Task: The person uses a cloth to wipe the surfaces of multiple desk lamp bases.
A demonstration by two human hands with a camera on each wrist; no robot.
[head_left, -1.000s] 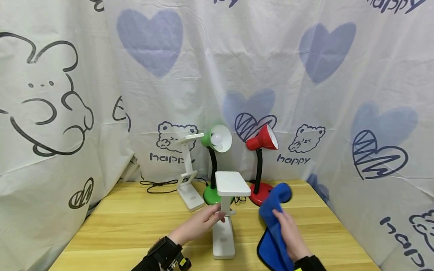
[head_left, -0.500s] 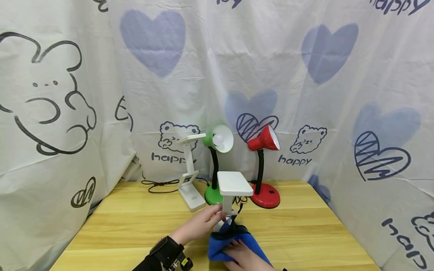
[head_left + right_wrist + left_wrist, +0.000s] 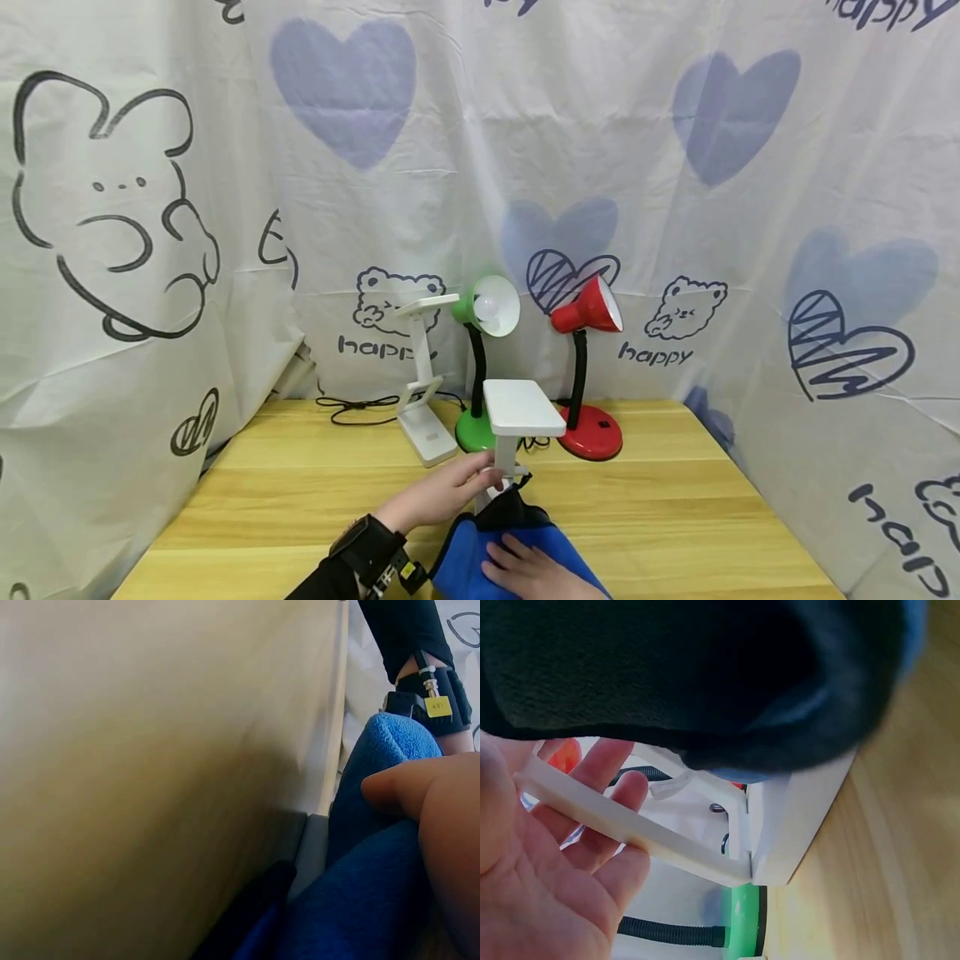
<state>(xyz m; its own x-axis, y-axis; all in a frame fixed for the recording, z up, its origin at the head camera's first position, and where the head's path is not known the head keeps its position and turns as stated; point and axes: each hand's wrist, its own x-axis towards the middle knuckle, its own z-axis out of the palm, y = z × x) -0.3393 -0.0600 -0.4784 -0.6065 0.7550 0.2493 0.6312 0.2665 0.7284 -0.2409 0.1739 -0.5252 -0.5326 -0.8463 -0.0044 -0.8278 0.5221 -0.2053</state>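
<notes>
My left hand (image 3: 444, 497) holds the near white desk lamp (image 3: 523, 407) at its lower arm. In the left wrist view, the fingers of that hand (image 3: 577, 847) wrap around a slim white strut (image 3: 682, 851) of the lamp. A blue cloth (image 3: 463, 562) with black edging drapes over the lamp's base and hides most of it. On top of the cloth, my right hand (image 3: 536, 573) presses with its fingers spread and fairly straight. The right wrist view has a finger (image 3: 390, 787) of this hand against the blue cloth (image 3: 367, 892).
Behind the near lamp stand another white folding lamp (image 3: 426, 433), a green lamp (image 3: 472, 429) and a red lamp (image 3: 592, 433). A black cord (image 3: 352, 407) lies at the back left of the wooden table (image 3: 675, 517). A printed curtain (image 3: 465, 125) hangs behind.
My right hand has brought the blue cloth from the right side onto the lamp's base, then slid it slightly, spreading it lower and leftward. The left hand keeps its hold on the lamp.
</notes>
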